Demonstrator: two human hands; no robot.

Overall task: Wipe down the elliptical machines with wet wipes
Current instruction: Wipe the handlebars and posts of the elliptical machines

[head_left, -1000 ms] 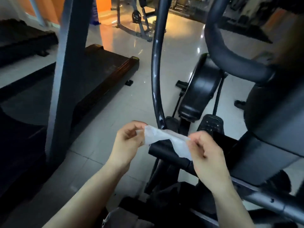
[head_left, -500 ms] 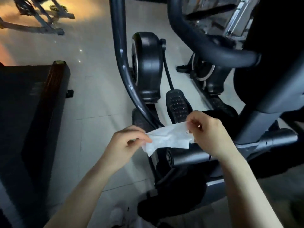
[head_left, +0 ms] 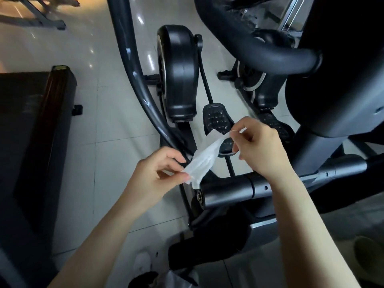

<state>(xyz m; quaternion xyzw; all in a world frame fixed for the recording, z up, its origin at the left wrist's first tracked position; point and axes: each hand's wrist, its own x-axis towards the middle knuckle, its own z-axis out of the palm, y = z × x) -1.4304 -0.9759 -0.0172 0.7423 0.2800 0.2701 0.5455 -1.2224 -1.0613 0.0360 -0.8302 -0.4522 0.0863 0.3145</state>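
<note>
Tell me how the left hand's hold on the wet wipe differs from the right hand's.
The left hand pinches the wet wipe at its lower, bunched end; the right hand pinches its upper, thinner corner. The left hand sits lower and nearer the camera, the right higher, over the pedal. Both grip with thumb and fingertips, stretching the wipe between them.

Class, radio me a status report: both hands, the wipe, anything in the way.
Left hand and right hand each pinch the white wet wipe, stretched between them. Wipe off the black elliptical machine. Nothing blocking.

Dark treadmill (head_left: 31, 142) stands on glossy tiled floor (head_left: 116, 113).
</note>
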